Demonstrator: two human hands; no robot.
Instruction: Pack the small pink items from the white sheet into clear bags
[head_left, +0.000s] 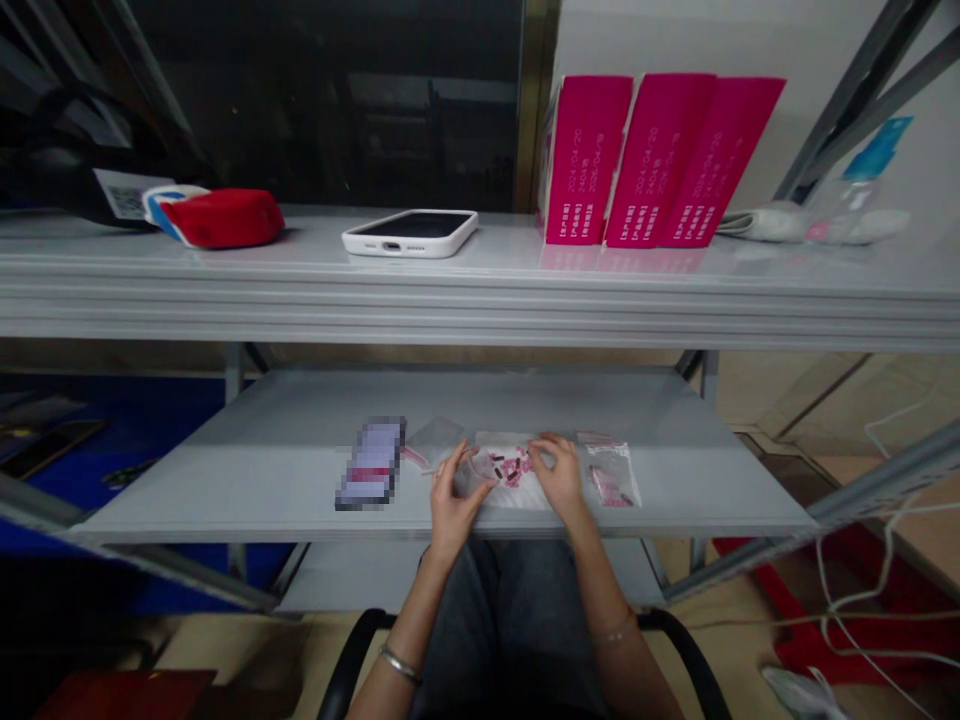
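Observation:
On the lower grey shelf, several small pink and dark pieces [510, 466] lie spread on a white sheet [517, 497]. My left hand [452, 497] curls round a clear plastic bag [471, 480] at the left side of the pieces, thumb and fingers on its edges. My right hand [560, 475] bends over the right side of the pieces, fingertips and thumb drawn together; what lies between them is too small to tell. Just right of it rests a clear zip bag [613, 474] with pink and dark pieces inside. Left of my left hand lies another clear zip bag [435, 440].
A phone with a blurred screen [371, 463] lies left on the lower shelf [247, 470]. The upper shelf [450, 290] holds a white-cased phone [411, 233], a red pouch [229, 217], pink boxes [664, 160] and a spray bottle [855, 195]. White cables [862, 540] hang at right.

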